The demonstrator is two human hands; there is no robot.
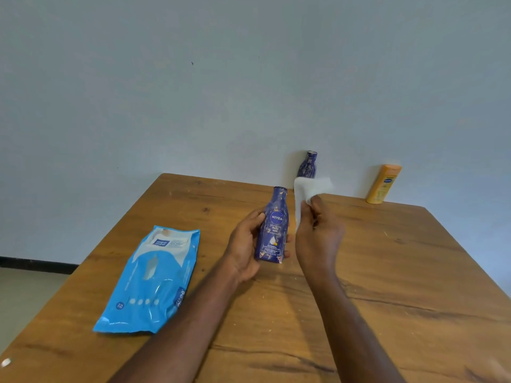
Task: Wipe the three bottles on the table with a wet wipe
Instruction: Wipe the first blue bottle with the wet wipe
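Note:
My left hand [244, 244] grips a dark blue lotion bottle [273, 228] upright above the middle of the wooden table [387, 272]. Just to its right, my right hand [318, 233] pinches a white wet wipe [311, 189], which stands up above the fingers, close to the bottle's side. A second dark blue bottle [307, 164] stands at the table's far edge against the wall, partly hidden behind the wipe. A yellow-orange bottle [383, 184] stands at the far right edge by the wall.
A light blue pack of wet wipes [150, 280] lies flat on the left part of the table. A pale wall [249, 78] runs right behind the far edge. Floor shows past the table's left side.

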